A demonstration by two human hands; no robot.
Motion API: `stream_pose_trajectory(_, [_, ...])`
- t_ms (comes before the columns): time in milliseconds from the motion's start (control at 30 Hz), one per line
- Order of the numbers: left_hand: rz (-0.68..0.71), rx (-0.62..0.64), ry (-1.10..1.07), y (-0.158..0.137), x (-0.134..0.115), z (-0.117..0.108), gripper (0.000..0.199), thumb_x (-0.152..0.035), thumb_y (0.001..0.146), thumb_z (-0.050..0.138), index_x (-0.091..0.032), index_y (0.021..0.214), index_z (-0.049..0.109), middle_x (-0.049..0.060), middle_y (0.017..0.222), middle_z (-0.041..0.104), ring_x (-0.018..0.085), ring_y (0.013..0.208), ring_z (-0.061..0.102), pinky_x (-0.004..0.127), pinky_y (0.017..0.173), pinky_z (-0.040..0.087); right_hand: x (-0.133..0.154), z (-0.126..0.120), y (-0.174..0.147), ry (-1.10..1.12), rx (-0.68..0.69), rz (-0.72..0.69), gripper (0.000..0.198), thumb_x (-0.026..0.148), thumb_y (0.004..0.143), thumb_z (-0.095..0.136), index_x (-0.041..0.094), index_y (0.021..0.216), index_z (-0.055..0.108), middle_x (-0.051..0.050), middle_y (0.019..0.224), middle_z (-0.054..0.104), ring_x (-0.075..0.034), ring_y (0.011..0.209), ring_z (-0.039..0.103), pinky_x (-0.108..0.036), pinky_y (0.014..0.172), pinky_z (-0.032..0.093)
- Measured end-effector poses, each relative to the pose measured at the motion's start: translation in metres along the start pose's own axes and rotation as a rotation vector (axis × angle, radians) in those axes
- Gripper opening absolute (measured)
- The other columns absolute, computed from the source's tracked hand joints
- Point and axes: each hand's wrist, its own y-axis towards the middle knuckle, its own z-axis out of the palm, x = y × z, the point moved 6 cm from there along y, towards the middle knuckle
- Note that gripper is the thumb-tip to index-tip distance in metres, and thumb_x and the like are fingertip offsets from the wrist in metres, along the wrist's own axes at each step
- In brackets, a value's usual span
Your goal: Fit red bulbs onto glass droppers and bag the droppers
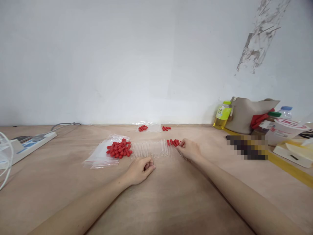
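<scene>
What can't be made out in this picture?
Head view:
Right hand: hides exactly what its grip touches.
Left hand: its curl hides the palm.
Clear tubes: too thin and crowded to count.
Dark object: pixelation hides what it is.
White cable: cut off by left edge.

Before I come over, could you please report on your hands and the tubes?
Right hand at the red-capped tubes, grip unclear. Left hand curled in front of clear tubes. Red caps heaped beside them; nothing visibly blocking.
</scene>
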Motion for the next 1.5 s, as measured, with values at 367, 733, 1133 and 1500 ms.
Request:
stream_pose_trajectory(367, [-0.003,-0.010,-0.012,-0.001,-0.002,-0.001,0.016,-0.029,0.080,0.045,-0.018,0.070,0.050,-0.004,0.055,0.047,0.011,0.052,0.043,0.020,0.050,0.030,0.024,0.011,-0.012,-0.205,0.066,-0.158,0.024,0.031,0.077,0.044,0.018,0.068,0.061,-0.006,0.075,0.064,-0.019,0.076,0.057,-0.034,0.078,0.028])
stream_pose_trajectory(733, [0.005,-0.025,-0.014,-0.001,-0.002,-0.001,0.016,-0.029,0.079,0.046,-0.017,0.070,0.052,-0.004,0.054,0.047,0.010,0.052,0.043,0.020,0.050,0.030,0.031,0.002,-0.014,-0.335,0.111,-0.146,0.031,0.027,0.081,0.037,0.011,0.076,0.062,-0.016,0.084,0.064,-0.025,0.080,0.058,-0.037,0.075,0.032])
stream_pose_trajectory(1133, [-0.065,-0.089,-0.006,-0.001,-0.002,-0.008,0.025,-0.034,0.081,0.044,-0.017,0.063,0.047,-0.004,0.053,0.046,0.011,0.050,0.043,0.021,0.049,0.030,0.034,-0.067,-0.007,-0.054,-0.017,-0.115,0.026,0.033,0.081,0.040,0.016,0.067,0.054,-0.007,0.069,0.061,-0.016,0.065,0.054,-0.025,0.057,0.031])
stream_pose_trajectory(1500, [-0.043,-0.181,0.431,0.010,0.064,-0.073,0.019,-0.038,0.073,0.054,-0.020,0.078,0.059,0.005,0.079,0.054,0.023,0.082,0.049,0.032,0.070,0.036,0.060,-0.003,-0.090,0.346,0.147,-0.607,0.019,0.029,0.083,0.045,0.017,0.070,0.053,-0.001,0.068,0.054,-0.012,0.067,0.048,-0.024,0.064,0.035])
